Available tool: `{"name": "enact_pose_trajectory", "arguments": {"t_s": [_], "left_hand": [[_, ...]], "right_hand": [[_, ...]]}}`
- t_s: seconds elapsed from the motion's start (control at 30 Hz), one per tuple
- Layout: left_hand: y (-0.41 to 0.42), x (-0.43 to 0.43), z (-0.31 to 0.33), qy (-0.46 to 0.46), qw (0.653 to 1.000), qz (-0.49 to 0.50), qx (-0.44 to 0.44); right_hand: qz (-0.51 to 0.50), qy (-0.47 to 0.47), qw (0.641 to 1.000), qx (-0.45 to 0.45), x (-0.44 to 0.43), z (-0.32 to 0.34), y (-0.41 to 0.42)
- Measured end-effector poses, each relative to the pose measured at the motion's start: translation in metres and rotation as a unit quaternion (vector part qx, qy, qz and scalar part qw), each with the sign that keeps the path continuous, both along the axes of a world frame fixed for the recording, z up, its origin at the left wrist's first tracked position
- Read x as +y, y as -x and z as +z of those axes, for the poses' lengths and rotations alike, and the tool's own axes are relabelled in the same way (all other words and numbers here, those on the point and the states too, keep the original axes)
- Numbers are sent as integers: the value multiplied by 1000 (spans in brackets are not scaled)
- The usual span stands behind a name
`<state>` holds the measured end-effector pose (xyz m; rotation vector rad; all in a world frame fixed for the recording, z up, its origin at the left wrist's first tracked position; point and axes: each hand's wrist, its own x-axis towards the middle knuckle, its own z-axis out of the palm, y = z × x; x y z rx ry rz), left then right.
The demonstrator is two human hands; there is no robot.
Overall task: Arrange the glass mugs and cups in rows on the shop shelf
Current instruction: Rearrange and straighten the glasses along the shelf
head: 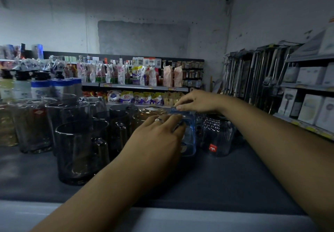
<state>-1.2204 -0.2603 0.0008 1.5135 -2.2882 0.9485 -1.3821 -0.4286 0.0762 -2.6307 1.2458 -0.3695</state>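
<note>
A blue glass cup [188, 137] stands upside down on the dark shelf [226, 177]. My left hand [159, 132] lies against its left side with the fingers wrapped round it. My right hand [197, 101] pinches the cup's top edge from above. To its right stands a clear dimpled glass [216, 134] with a red sticker. To its left are an amber glass [150, 114], dark mugs [119, 123] and a smoky grey mug [79, 152] near the front.
More clear glass mugs [32, 123] crowd the shelf's left side, with blue-capped bottles [54, 87] behind. Detergent pouches [137, 96] fill the far shelves. Boxed goods [310, 109] and hanging tools [253, 72] line the right.
</note>
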Motion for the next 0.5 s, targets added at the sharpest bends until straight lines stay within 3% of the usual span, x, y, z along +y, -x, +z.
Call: {"name": "enact_pose_trajectory", "arguments": {"t_s": [0.5], "left_hand": [[2, 7, -4, 58, 998, -34, -1]], "right_hand": [[15, 22, 999, -40, 12, -1, 12]]}}
